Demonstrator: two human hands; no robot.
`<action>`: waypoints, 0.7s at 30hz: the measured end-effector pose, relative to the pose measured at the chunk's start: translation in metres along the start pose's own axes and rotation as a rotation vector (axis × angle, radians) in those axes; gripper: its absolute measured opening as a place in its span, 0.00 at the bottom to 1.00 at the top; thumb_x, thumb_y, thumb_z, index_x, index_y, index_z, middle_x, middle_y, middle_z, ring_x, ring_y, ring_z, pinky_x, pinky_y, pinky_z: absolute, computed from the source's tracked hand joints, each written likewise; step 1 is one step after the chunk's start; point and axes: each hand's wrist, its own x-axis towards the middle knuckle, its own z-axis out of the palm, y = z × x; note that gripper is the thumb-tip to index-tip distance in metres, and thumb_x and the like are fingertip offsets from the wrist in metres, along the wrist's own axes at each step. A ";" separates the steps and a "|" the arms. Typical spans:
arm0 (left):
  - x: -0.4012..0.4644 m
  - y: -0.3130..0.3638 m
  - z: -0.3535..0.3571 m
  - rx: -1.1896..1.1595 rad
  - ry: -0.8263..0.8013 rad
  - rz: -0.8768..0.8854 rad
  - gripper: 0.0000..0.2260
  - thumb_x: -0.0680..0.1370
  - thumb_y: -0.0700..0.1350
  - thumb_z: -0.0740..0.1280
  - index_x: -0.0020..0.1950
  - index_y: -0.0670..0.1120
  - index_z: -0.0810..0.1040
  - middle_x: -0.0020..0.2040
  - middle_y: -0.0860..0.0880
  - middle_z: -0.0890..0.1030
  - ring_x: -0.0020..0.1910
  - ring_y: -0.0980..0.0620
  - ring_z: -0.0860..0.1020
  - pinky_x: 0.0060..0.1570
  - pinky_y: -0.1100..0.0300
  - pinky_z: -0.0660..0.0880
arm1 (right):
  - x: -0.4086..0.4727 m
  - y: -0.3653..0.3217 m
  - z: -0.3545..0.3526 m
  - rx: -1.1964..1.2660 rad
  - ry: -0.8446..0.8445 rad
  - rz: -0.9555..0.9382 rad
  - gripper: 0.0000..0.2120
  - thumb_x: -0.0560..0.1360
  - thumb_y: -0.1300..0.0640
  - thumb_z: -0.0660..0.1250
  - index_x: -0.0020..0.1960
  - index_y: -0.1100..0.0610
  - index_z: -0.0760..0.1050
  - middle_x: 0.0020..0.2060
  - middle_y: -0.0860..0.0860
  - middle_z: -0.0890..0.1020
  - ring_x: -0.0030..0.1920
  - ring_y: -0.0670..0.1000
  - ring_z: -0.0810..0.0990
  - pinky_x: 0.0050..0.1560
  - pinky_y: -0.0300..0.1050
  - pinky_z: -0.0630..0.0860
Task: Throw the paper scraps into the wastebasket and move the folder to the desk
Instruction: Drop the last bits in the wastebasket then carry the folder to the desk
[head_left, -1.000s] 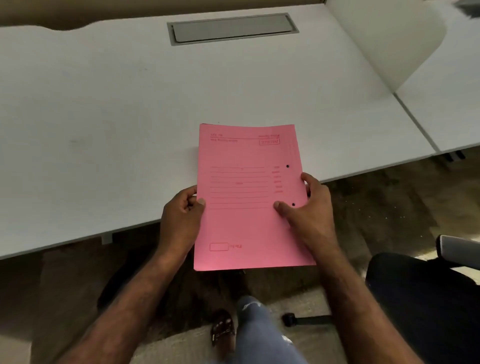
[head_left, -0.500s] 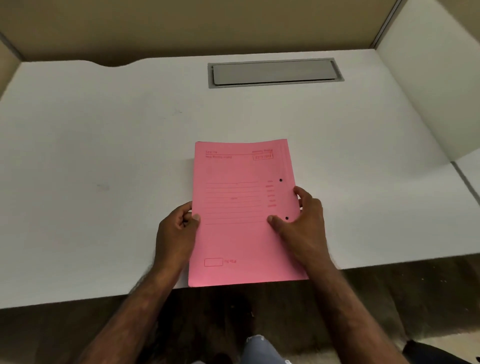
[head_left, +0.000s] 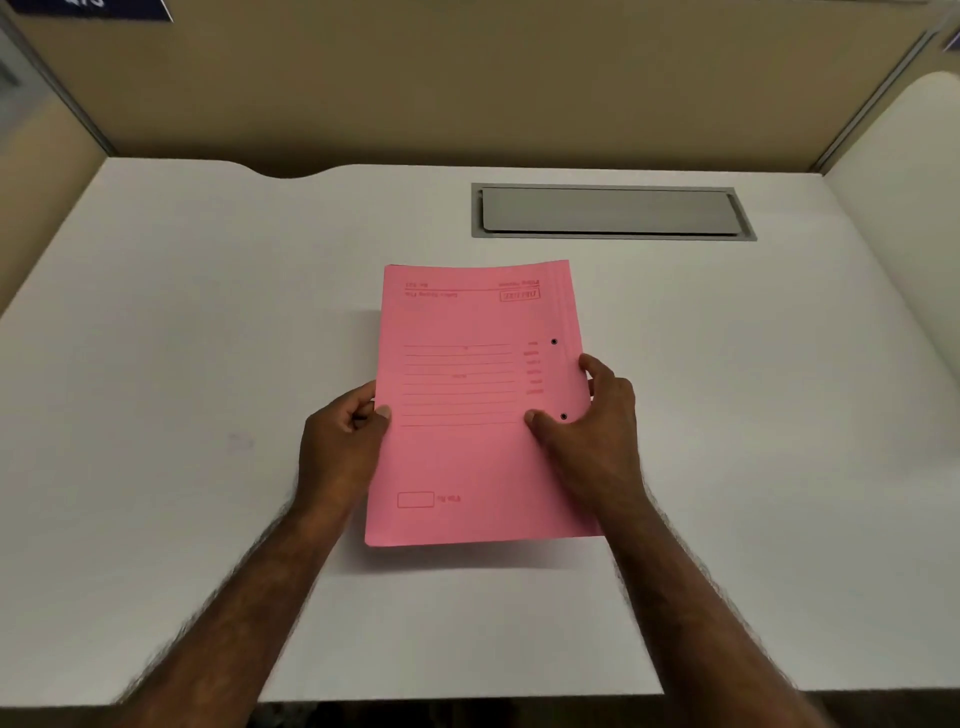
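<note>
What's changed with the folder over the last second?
The pink folder has come forward over the white desk: before, its near end hung past the desk's front edge; now the whole of it lies over the top. Unchanged: the left hand and right hand grip its side edges as before.

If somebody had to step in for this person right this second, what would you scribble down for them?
Left hand: pinches the left edge of the pink folder.
Right hand: grips the folder's right edge, thumb on top.
The folder is over the white desk, in front of the grey cable hatch; whether it lies flat yet is unclear.
No paper scraps or wastebasket in view, so that part cannot be judged.
Left: set the folder down and let go.
</note>
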 end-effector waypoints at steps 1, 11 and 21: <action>0.011 0.002 -0.002 0.001 0.000 0.006 0.17 0.82 0.41 0.68 0.58 0.65 0.81 0.44 0.63 0.86 0.46 0.55 0.83 0.54 0.50 0.82 | 0.008 -0.004 0.006 -0.005 0.002 -0.001 0.43 0.72 0.52 0.80 0.81 0.49 0.63 0.67 0.47 0.69 0.52 0.36 0.71 0.46 0.24 0.66; 0.133 0.007 -0.011 0.130 0.000 0.045 0.13 0.81 0.41 0.67 0.62 0.55 0.84 0.52 0.52 0.85 0.53 0.48 0.83 0.59 0.48 0.81 | 0.094 -0.039 0.074 -0.037 0.010 0.026 0.43 0.72 0.50 0.81 0.81 0.49 0.62 0.69 0.49 0.69 0.56 0.42 0.71 0.53 0.31 0.69; 0.249 0.012 -0.006 0.245 -0.035 0.122 0.09 0.80 0.40 0.66 0.52 0.49 0.85 0.42 0.56 0.81 0.45 0.46 0.81 0.54 0.53 0.79 | 0.183 -0.066 0.130 -0.066 0.041 0.040 0.43 0.72 0.50 0.81 0.80 0.51 0.63 0.67 0.49 0.69 0.52 0.42 0.72 0.40 0.22 0.64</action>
